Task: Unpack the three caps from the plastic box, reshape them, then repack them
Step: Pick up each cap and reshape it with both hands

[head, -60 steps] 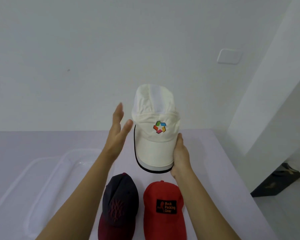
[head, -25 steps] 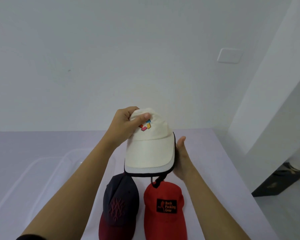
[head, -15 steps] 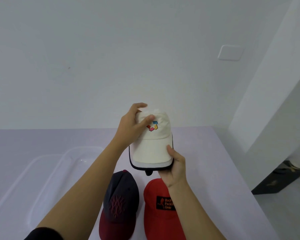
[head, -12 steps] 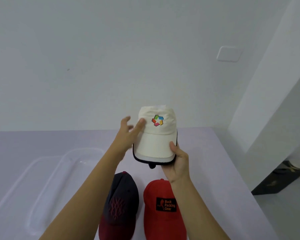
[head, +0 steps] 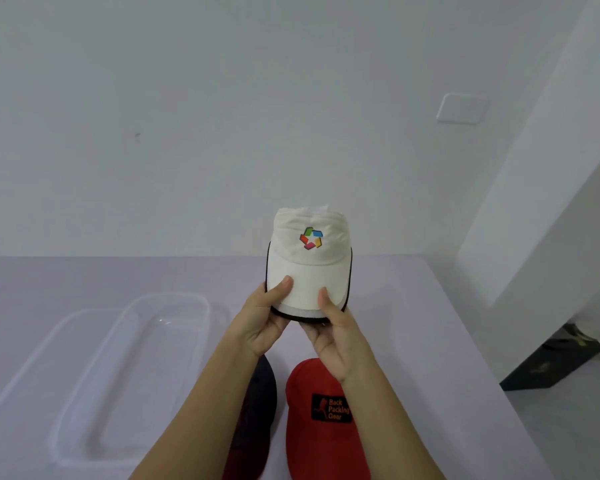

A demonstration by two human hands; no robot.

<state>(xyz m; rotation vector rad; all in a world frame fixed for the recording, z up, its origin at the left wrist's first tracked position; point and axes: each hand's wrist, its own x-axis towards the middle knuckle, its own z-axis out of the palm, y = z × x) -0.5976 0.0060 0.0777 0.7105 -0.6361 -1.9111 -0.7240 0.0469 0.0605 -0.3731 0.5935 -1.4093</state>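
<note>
The desk (head: 413, 306) carries one clear plastic box (head: 132, 368), empty and open, with its lid (head: 18, 368) beside it, presumably kept ready for repacking. Three caps are counted: a red cap (head: 323, 431) and a dark cap (head: 257, 410) are laid near the body, and the white cap (head: 309, 265) is held above them. Its brim is pinched by the left hand (head: 267, 317) and the right hand (head: 336, 334), thumbs on top, likely for shaping.

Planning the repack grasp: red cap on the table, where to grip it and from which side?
Probably the brim. The red cap lies crown-up on the table, patch facing up, beside the dark cap. Its brim points toward the person and runs out of frame. Come from the near side or its free right; the left arm crosses the dark cap's side. The soft crown would dent.
</note>
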